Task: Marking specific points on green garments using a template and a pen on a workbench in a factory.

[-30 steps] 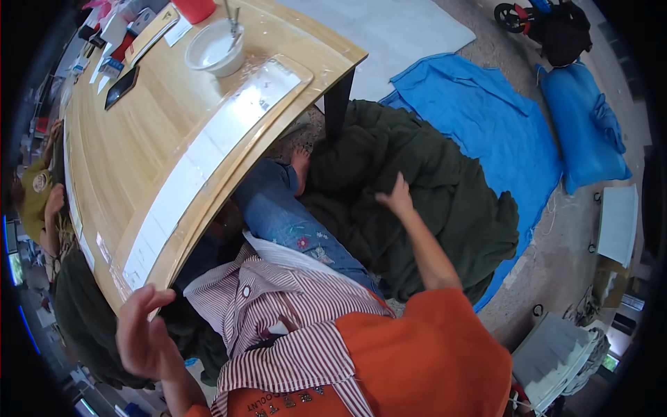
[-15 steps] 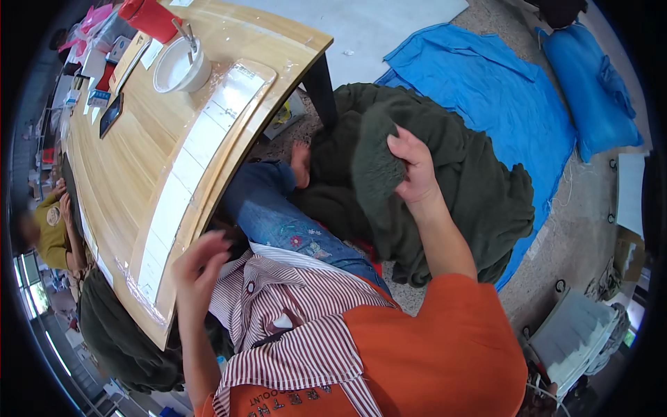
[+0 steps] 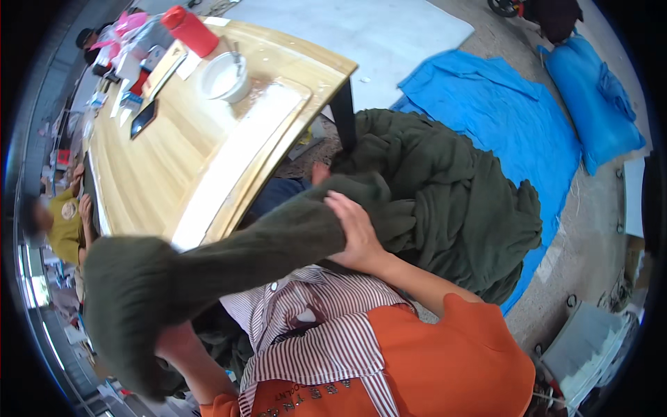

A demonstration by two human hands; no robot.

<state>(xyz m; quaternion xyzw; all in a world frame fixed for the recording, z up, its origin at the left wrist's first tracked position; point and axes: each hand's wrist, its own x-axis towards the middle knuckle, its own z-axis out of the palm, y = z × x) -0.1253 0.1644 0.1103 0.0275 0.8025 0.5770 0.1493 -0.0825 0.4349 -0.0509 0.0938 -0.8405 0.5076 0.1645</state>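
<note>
A long length of dark green fabric (image 3: 257, 254) stretches across my lap from the pile on the right to beyond the table's near corner. My right hand (image 3: 356, 233) grips its middle, fingers laid over the top. At the lower left, my left hand (image 3: 175, 342) goes up under the bunched end, which covers its fingers. The rest of the dark green fabric pile (image 3: 458, 201) lies in heavy folds right of the table leg. A striped apron (image 3: 313, 347) covers my front.
The wooden table (image 3: 146, 181) carries a white bowl (image 3: 226, 78) with sticks, a red bottle (image 3: 189, 31), a phone (image 3: 144, 119) and a long pale board. A blue sheet (image 3: 486, 90) is spread beneath the pile. Another person (image 3: 66, 219) is at the table's left side.
The fabric has been drawn from the pile leftward over my lap. My left hand, bare before, now reaches under its end. My right hand has moved lower and left along the fabric.
</note>
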